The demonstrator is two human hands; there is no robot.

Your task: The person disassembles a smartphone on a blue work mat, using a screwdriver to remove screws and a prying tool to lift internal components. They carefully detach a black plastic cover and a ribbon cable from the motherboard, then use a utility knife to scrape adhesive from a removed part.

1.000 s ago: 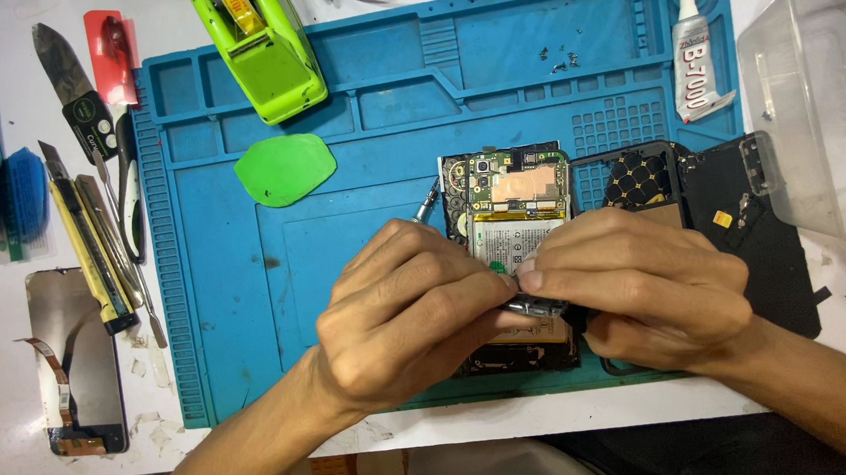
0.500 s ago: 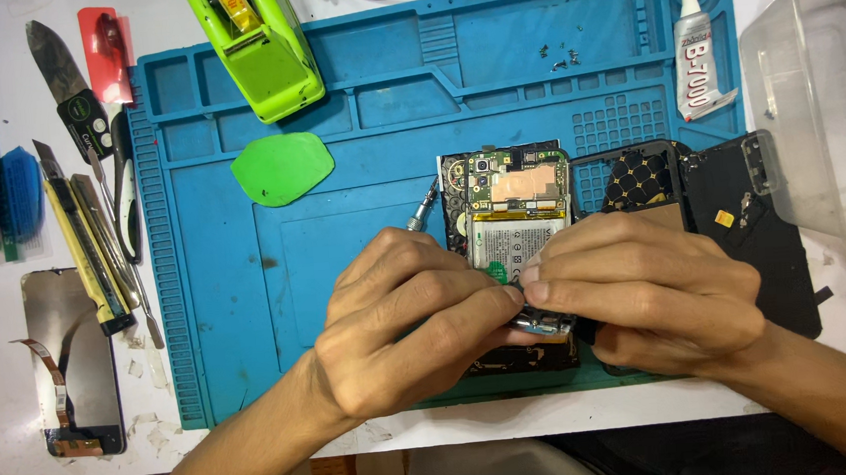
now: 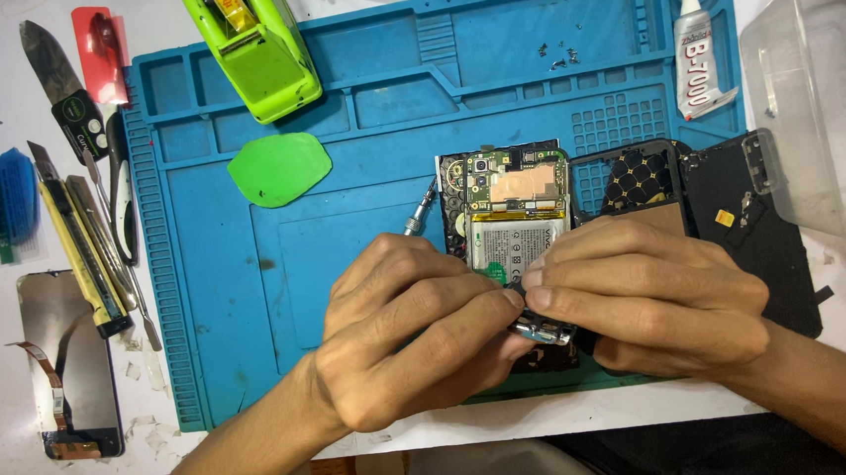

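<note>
The opened phone (image 3: 517, 226) lies face down on the blue work mat (image 3: 220, 311), near the front edge of the counter (image 3: 22, 464), and both hands meet over its lower half. The left hand (image 3: 410, 333) is curled closed, its thumb and first fingers pinching a small dark metal part (image 3: 541, 331) at the bottom of the phone. The right hand (image 3: 660, 295) is closed from the other side, its fingertips on the same small part, so the two hands almost touch. What this part is exactly, I cannot tell; the fingers hide most of it.

It seems the work is somewhere in the middle. The back cover (image 3: 740, 230) is already off and lies to the right of the phone, beside a black inner frame (image 3: 633, 183). The battery and the circuit board are uncovered. Some tiny screws (image 3: 557, 57) rest in a compartment at the far side of the mat, so screws are already out. The board itself is still in the phone body.

A thin screwdriver (image 3: 421, 211) lies just left of the phone, not in use. Further on the mat there is a green plastic pick (image 3: 279, 168) and a green tape dispenser (image 3: 251, 46). A tube of glue (image 3: 700, 49) lies at the far right of the mat, with its cap on. At the left, off the mat, a separate phone screen (image 3: 67, 367) with its flat cable lies on the counter, below some knives and cutters (image 3: 76, 242).
</note>
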